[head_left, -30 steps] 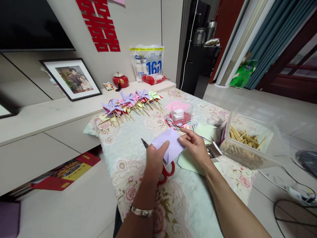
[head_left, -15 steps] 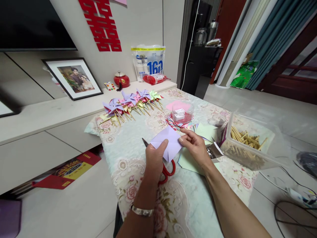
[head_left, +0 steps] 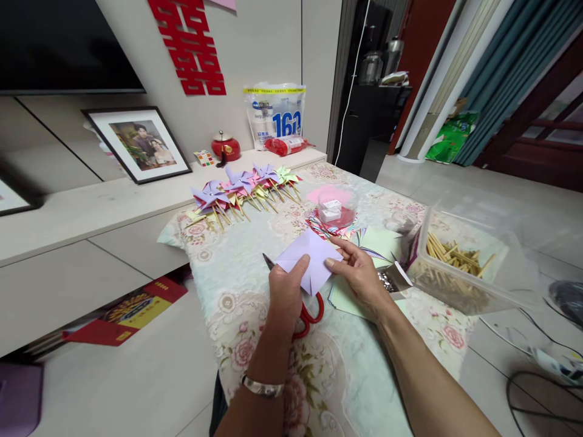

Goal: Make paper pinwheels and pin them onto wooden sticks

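Floral cloth covers the desk point(head_left: 255, 376); behind it a white bag point(head_left: 274, 115) reads "160". Your left hand point(head_left: 285, 297) and right hand point(head_left: 359, 273) each pinch the folded lilac paper point(head_left: 306, 262) above the red scissors point(head_left: 306, 312), thumbs on top, grip closed on its edges. Pinwheels point(head_left: 241, 188) line the far edge. Since a second ago, the paper has barely shifted; your right fingers have slid slightly inward.

Both forearms reach in from the bottom edge, angled toward each other. Left hand point(head_left: 285, 295) has its thumb up and fingers curled in a pinch. Right hand point(head_left: 359, 274) is knuckles-up, also pinching, thumb pointing toward the left one.
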A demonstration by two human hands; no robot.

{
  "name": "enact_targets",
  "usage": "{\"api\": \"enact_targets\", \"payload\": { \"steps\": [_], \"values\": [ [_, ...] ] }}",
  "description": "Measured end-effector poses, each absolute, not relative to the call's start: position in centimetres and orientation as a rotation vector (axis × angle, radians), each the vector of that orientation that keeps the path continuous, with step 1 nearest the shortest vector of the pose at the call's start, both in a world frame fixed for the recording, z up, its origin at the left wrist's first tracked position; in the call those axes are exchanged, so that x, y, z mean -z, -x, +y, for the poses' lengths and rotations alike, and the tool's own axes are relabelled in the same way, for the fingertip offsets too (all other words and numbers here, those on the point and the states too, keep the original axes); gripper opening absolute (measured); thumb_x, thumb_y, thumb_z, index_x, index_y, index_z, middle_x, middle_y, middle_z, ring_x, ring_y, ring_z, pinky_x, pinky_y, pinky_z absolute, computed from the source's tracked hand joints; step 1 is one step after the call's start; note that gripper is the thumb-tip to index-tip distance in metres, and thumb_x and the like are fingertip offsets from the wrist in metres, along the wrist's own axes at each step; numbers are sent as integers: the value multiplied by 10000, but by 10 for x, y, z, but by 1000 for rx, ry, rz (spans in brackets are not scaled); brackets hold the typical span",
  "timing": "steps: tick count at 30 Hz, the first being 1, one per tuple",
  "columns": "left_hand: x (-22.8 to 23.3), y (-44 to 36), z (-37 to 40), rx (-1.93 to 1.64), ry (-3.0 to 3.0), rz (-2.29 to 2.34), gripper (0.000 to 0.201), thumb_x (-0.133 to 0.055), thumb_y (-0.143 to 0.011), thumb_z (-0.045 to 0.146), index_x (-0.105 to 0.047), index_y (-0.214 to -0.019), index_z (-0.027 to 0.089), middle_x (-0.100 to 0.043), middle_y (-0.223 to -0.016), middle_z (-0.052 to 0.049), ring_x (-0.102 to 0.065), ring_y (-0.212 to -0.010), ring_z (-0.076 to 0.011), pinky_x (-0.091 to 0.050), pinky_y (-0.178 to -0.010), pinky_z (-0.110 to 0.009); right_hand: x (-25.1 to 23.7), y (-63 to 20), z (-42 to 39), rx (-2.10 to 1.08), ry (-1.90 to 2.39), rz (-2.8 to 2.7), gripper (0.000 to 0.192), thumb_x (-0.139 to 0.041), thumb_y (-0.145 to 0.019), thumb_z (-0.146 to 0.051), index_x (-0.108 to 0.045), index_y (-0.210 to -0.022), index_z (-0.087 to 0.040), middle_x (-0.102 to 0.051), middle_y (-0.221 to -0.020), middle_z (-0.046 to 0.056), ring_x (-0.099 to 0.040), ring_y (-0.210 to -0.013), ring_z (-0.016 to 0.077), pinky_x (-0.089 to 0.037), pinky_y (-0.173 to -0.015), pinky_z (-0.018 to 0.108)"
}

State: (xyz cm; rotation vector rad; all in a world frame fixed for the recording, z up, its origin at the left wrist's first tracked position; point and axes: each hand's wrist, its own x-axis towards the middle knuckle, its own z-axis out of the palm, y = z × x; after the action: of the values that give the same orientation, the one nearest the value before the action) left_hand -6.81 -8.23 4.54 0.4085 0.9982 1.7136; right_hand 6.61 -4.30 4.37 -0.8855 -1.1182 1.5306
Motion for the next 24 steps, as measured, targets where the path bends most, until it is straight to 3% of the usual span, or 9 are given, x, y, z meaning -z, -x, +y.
{"api": "enact_targets", "payload": {
  "steps": [4, 7, 10, 13, 17, 21, 24],
  "values": [
    [-41, 66, -82, -1662, -475, 976, 481, -865, -630, 294, -707, -1050, 121, -781, -1006, -106, -729, -918, -276, -542, -871, -399, -45, -62, -45, -1490, 900, -1085, 588, -872, -594, -256, -688, -1152, -235, -745, -1037, 41, -676, -904, 220, -532, -814, 346],
    [-35, 68, -79, -1650, -512, 1066, 480, -842, -662, 322, -630, -1049, 133, -758, -960, -89, -712, -769, -204, -547, -744, -339, -46, -62, -45, -1319, 975, -1120, 546, -841, -624, -269, -693, -1148, -221, -730, -1058, 51, -657, -899, 221, -520, -765, 330],
    [-33, 71, -78, -1710, -552, 1416, 476, -845, -648, 321, -560, -999, 172, -681, -831, -8, -614, -582, -125, -489, -584, -264, -45, -65, -45, -1107, 1051, -1192, 493, -787, -685, -282, -687, -1164, -218, -708, -1117, 68, -636, -947, 239, -508, -740, 328],
    [-36, 71, -81, -1820, -690, 1731, 366, -846, -644, 296, -581, -878, 199, -575, -727, 43, -549, -571, -105, -458, -591, -237, -42, -68, -46, -896, 1134, -1284, 461, -724, -754, -278, -669, -1207, -218, -702, -1131, 79, -629, -959, 253, -504, -749, 344],
    [-39, 63, -87, -1743, -1044, 1534, 124, -747, -767, 288, -697, -836, 198, -660, -807, -30, -616, -695, -153, -489, -679, -258, -41, -68, -49, -622, 1167, -1448, 383, -657, -820, -243, -661, -1203, -219, -706, -1123, 86, -637, -935, 250, -499, -805, 370],
    [-36, 56, -88, -1621, -1148, 1219, 328, -664, -858, 348, -712, -1139, 184, -696, -1186, -111, -650, -1085, -253, -498, -940, -347, -44, -64, -54, -422, 1027, -1649, 266, -609, -865, -194, -664, -1124, -218, -696, -988, 68, -635, -862, 222, -512, -789, 360],
    [-36, 57, -87, -1626, -1092, 1095, 373, -558, -928, 425, -700, -1168, 178, -704, -1197, -129, -628, -1148, -288, -481, -1005, -429, -44, -59, -56, -400, 898, -1764, 244, -606, -874, -165, -657, -1108, -213, -652, -891, 52, -619, -814, 210, -521, -744, 348]
  ]
}}
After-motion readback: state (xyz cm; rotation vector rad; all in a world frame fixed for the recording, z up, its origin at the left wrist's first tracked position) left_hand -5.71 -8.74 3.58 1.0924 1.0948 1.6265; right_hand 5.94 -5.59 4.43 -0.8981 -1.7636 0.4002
